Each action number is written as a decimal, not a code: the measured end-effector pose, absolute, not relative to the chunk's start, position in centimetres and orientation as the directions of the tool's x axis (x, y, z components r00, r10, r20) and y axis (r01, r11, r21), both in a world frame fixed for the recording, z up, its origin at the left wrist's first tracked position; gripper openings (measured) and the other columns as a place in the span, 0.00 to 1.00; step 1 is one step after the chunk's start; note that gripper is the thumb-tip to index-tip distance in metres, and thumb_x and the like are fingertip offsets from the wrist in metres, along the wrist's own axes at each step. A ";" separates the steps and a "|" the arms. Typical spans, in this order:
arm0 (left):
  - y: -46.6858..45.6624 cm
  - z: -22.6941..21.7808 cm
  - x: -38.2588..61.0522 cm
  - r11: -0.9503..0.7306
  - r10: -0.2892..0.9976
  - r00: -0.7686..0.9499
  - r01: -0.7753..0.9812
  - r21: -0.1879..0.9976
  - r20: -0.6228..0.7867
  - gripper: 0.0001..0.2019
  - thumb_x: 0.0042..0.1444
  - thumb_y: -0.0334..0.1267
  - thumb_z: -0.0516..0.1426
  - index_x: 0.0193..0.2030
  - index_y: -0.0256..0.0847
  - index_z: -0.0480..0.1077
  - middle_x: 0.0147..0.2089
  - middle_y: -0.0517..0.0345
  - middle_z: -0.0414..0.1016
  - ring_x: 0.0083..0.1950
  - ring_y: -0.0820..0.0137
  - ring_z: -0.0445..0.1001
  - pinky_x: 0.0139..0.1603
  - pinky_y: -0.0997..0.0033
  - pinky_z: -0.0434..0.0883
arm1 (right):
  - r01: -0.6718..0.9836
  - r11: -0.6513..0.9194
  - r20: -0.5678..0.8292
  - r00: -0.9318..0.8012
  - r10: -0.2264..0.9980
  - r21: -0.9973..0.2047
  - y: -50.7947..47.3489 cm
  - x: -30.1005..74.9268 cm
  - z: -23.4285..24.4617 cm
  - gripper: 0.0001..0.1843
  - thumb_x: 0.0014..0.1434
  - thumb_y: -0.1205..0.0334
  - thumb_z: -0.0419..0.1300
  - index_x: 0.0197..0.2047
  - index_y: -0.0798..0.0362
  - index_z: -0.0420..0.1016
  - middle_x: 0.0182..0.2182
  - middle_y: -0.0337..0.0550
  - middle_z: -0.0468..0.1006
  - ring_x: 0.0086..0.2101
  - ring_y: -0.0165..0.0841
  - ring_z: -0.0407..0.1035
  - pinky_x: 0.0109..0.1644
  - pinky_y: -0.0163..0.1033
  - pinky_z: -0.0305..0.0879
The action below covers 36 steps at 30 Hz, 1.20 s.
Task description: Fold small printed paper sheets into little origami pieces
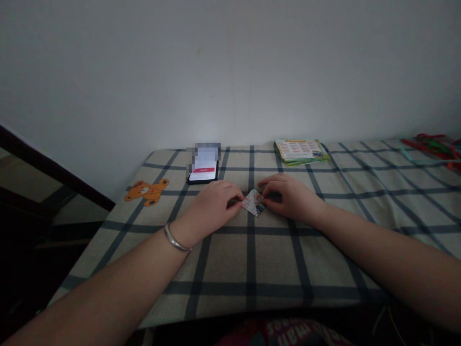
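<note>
Between my two hands is a small folded paper point(254, 203), diamond-shaped, with printed text and coloured patches and crease lines across it. My left hand point(216, 204) pinches its left corner between thumb and fingers; a silver bangle circles that wrist. On the opposite side, my right hand point(286, 197) has its thumb and forefinger closed on the right corner. The paper is just above or resting on the checked cloth; I cannot tell which.
A lit phone point(203, 166) leans behind my left hand. Printed sheets lie in a stack point(301, 151) near the wall. A bear picture point(147, 192) marks the checked tablecloth point(230, 269) at left. Red and green items point(432, 148) are at far right.
</note>
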<state>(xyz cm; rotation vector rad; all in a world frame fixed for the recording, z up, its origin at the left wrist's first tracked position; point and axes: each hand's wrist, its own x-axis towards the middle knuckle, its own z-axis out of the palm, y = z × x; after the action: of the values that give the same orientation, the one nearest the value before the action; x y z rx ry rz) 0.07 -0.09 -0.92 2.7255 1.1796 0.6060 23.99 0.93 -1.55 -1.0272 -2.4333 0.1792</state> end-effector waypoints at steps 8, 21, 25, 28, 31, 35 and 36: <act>-1.1 -0.4 0.5 -0.637 0.769 0.541 0.698 0.326 0.341 0.08 0.62 0.40 0.55 0.45 0.42 0.70 0.41 0.59 0.77 0.41 0.68 0.74 0.41 0.67 0.69 | 0.621 0.717 0.422 -0.585 0.692 -0.315 0.6 23.9 -1.0 0.02 0.56 0.67 0.60 0.34 0.52 0.73 0.37 0.43 0.79 0.40 0.36 0.71 0.46 0.41 0.66; -1.3 -0.5 0.5 -0.654 0.734 0.407 0.639 0.405 0.544 0.17 0.57 0.36 0.60 0.53 0.43 0.65 0.41 0.62 0.79 0.40 0.72 0.79 0.41 0.73 0.73 | 0.533 0.686 0.618 -0.338 0.709 -0.496 -0.1 23.3 -0.7 0.07 0.57 0.64 0.63 0.40 0.52 0.75 0.32 0.41 0.79 0.35 0.34 0.71 0.41 0.40 0.66; -1.1 -0.5 0.5 -0.654 0.729 0.429 0.668 0.356 0.533 0.21 0.57 0.34 0.60 0.57 0.45 0.64 0.41 0.63 0.80 0.42 0.70 0.79 0.44 0.70 0.73 | 0.539 0.665 0.579 -0.353 0.735 -0.517 -0.1 23.1 -0.7 0.03 0.56 0.63 0.64 0.35 0.51 0.76 0.31 0.40 0.79 0.33 0.33 0.71 0.39 0.39 0.65; -0.9 -0.6 0.4 -0.654 0.727 0.453 0.686 0.320 0.515 0.18 0.57 0.32 0.60 0.54 0.46 0.68 0.40 0.63 0.80 0.42 0.69 0.78 0.46 0.67 0.73 | 0.563 0.693 0.598 -0.386 0.702 -0.450 -0.2 23.0 -0.5 0.04 0.55 0.62 0.65 0.31 0.52 0.74 0.28 0.38 0.78 0.32 0.32 0.69 0.38 0.38 0.63; -0.9 -0.5 0.5 -0.670 0.710 0.475 0.684 0.289 0.520 0.15 0.58 0.34 0.60 0.52 0.46 0.70 0.42 0.62 0.79 0.43 0.68 0.78 0.45 0.65 0.73 | 0.563 0.736 0.615 -0.443 0.652 -0.376 -0.2 23.1 -0.4 0.04 0.54 0.65 0.66 0.31 0.52 0.74 0.28 0.38 0.77 0.33 0.32 0.69 0.39 0.38 0.62; -1.2 -0.1 0.6 -0.752 0.614 0.545 0.625 0.211 0.571 0.08 0.60 0.36 0.58 0.47 0.42 0.72 0.43 0.58 0.78 0.45 0.67 0.76 0.47 0.65 0.71 | 0.540 0.788 0.617 -0.521 0.590 -0.297 -0.2 23.3 -0.4 0.04 0.55 0.66 0.65 0.32 0.52 0.73 0.29 0.38 0.77 0.34 0.33 0.68 0.41 0.39 0.62; -1.3 0.0 0.6 -0.770 0.587 0.560 0.610 0.189 0.585 0.06 0.60 0.36 0.58 0.44 0.42 0.72 0.41 0.59 0.78 0.44 0.68 0.76 0.46 0.65 0.71 | 0.539 0.793 0.617 -0.530 0.582 -0.285 -0.2 23.3 -0.4 0.03 0.55 0.66 0.65 0.32 0.52 0.73 0.29 0.39 0.77 0.34 0.34 0.68 0.41 0.40 0.62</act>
<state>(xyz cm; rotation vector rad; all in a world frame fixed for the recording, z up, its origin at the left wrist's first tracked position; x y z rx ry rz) 0.58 -1.27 0.04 2.8054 1.0765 1.0302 23.29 -0.16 -0.44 -0.8250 -2.2496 0.0762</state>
